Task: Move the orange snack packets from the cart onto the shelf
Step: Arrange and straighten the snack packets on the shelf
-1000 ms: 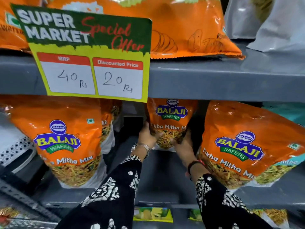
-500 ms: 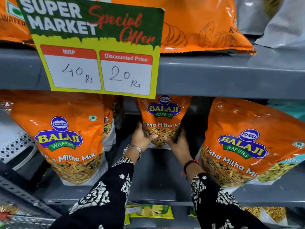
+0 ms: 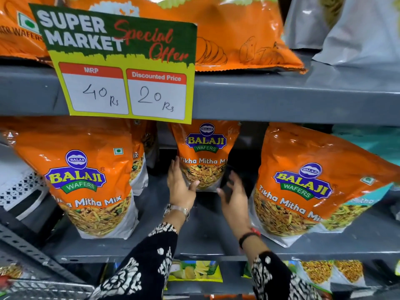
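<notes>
Standing upright at the back of the middle shelf [image 3: 203,234], centre of the frame: an orange snack packet [image 3: 205,154] marked Balaji Wafers, its top tucked under the shelf above. Left hand [image 3: 180,187] against the packet's lower left edge, fingers spread along the side and thumb reaching under the bottom seam, touching but not clamped. Right hand [image 3: 234,198] just off the lower right corner, fingers apart and loosely curled, blurred; contact with the packet cannot be told. Silver watch [image 3: 176,211] on the left wrist, dark band [image 3: 249,236] on the right, black sleeves with white print below both.

Left of centre, a larger matching packet [image 3: 86,180] upright at the shelf front, with another [image 3: 138,163] just behind it. Right of centre, a third large packet [image 3: 309,182] leaning left, resting over a teal packet [image 3: 372,146] at the right edge.

Upper left, hanging from the grey upper shelf edge [image 3: 281,98]: a price card [image 3: 125,66] reading MRP 40 Rs, discounted price 20 Rs. Above it, orange bags [image 3: 238,29] lying flat, grey pouches [image 3: 357,29] in the upper right. Along the bottom, yellow packets [image 3: 194,270] on a lower shelf.
</notes>
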